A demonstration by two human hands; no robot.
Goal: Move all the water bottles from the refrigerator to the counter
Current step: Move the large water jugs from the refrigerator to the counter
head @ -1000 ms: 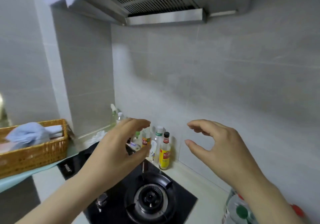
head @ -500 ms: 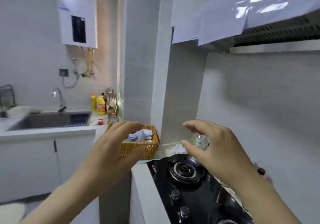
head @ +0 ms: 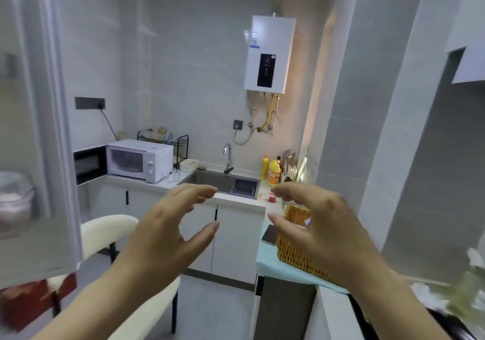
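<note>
1. Far left: the refrigerator door [head: 39, 134] stands open and is blurred. A pale container [head: 14, 200] sits in its door shelf; can't tell what it is. No water bottles show anywhere in view. They're prob. inside the fridge, past the left edge.
2. left hand [head: 168, 237]: empty, fingers curved, thumb well apart from them.
3. right hand [head: 325, 234]: also empty, thumb & fingers apart, in front of the wicker basket [head: 291, 253].
4. Step, as I read it: go to the fridge for a bottle. To do it well, face the shelves fully before reaching, grip each bottle round the body not the cap, and mind the door edge near the left arm.
5. Drop spot: the counter [head: 237, 200] by the sink has bare room. The basket end is crowded, w/ a phone [head: 270, 234] beside it.
6. Hard to make out: the fridge interior is cut off, and the lower right is a green-white smear.
</note>
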